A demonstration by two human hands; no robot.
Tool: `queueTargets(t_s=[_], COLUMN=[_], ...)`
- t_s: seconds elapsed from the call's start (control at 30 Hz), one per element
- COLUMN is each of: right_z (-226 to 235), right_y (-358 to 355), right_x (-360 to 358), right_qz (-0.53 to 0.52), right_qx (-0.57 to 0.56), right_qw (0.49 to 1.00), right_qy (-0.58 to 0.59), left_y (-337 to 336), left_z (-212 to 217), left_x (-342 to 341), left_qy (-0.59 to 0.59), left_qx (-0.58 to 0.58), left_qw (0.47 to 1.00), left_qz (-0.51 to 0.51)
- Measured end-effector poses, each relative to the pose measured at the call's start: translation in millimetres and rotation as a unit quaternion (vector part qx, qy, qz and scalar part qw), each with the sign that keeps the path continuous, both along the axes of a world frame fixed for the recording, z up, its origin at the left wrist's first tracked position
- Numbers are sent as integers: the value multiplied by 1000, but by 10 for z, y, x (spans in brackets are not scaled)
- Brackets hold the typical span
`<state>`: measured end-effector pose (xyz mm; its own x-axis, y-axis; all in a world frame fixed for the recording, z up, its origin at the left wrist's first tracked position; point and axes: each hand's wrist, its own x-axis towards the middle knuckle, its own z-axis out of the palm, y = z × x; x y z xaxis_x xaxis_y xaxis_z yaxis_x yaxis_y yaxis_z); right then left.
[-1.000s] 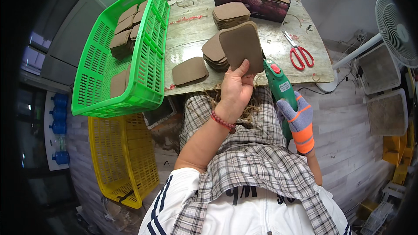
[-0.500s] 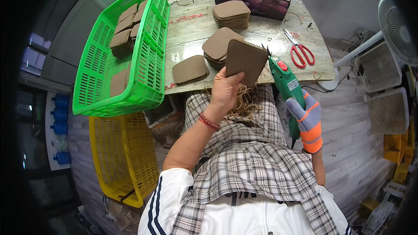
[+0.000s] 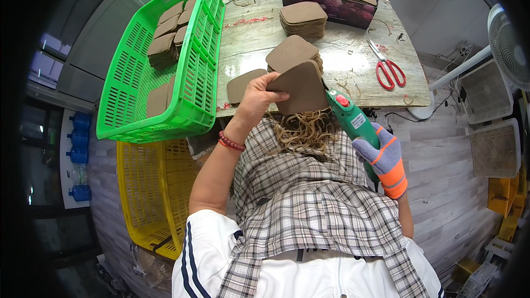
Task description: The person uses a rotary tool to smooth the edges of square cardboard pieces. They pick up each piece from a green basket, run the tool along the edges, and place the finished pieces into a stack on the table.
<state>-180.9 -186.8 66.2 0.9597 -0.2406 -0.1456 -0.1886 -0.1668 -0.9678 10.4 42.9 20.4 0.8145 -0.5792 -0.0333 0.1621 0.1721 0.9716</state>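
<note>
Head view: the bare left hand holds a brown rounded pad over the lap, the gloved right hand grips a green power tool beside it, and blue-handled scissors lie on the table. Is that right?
Not quite. The head view shows the scissors on the table with red handles, not blue. The rest stands: the left hand holds the brown pad, and the gloved right hand grips the green power tool.

Box (image 3: 331,8): open dark purple printed carton, table's far edge at 12 o'clock, holding brown pads.
Water bottles (image 3: 77,154): blue, at 9 o'clock.
Labels, screens: none visible.
</note>
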Motion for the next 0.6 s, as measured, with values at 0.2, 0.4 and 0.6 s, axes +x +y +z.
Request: queueTargets(t_s=[0.2,0.4,0.6], right_z=[-1,-41,-63], right_y=[-30,-37,-46], right_x=[15,18,28], right_qz=[6,20,43], right_qx=[23,46,71], right_qw=[999,998,995], right_qy=[38,46,60], left_y=[-33,119,300], left_z=[-56,26,204], left_x=[-171,-8,131], left_qy=[37,-52,-41], left_qx=[29,90,44], left_qw=[998,994,998], left_qz=[-50,-33,-19])
